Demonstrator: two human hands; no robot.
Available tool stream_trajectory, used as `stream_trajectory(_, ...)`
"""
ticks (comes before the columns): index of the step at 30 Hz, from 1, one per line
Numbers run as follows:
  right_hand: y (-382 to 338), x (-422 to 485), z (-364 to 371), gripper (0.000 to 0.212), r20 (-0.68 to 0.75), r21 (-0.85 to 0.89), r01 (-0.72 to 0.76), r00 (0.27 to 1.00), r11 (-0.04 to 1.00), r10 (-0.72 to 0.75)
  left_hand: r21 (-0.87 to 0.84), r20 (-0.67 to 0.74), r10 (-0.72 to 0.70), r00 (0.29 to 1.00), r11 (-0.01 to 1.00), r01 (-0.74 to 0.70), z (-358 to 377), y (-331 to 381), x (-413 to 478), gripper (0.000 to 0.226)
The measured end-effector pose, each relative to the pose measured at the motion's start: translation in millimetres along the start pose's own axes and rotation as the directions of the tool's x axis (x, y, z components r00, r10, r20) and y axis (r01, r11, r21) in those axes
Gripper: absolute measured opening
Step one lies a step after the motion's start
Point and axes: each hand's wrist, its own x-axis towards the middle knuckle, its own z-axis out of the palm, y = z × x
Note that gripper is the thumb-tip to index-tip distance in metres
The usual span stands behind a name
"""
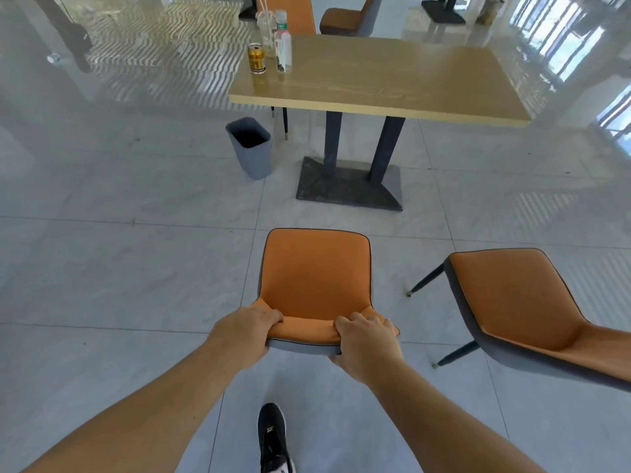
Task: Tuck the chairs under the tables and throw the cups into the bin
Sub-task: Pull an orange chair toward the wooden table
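A wide tiled floor (119,268) is seen from above, with a long wooden surface (392,73) standing on a dark pedestal base; every place below is given from that surface. Well in front of it, towards the viewer, an orange chair (316,268) is held by the top of its backrest, its seat facing the surface. A second orange chair (512,302) stands in front of the surface and to its right, turned at an angle, just beside the held chair. Two further chairs are partly seen behind the surface. A grey bin (252,148) stands on the floor at the surface's left front corner. On the surface's far left corner are gathered a clear cup with straws (266,27), a water bottle (283,49) and a gold can (256,58).

The left hand (246,331) and the right hand (367,341) are both clamped on the backrest's padded rim, fingers curled over the front. The chair is judged rigid, moderately light, its slim legs likely to slide on the glossy tile; the rim gives a sound hold. The cup is judged thin, light and easily crushed, best taken around its wall.
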Motion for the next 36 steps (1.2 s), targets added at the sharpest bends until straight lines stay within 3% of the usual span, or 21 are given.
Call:
stream_trajectory(16,40,225,-110,0.042,-0.028,0.000,-0.103,0.994,0.995,0.103,-0.001,-0.052,0.080,0.995,0.997,-0.080,-102,-76,224,0.042)
stream_trajectory(36,142,441,-204,0.038,-0.087,0.018,-0.083,0.993,0.996,0.084,-0.043,-0.067,-0.016,0.998,0.999,0.013,-199,-92,458,0.046)
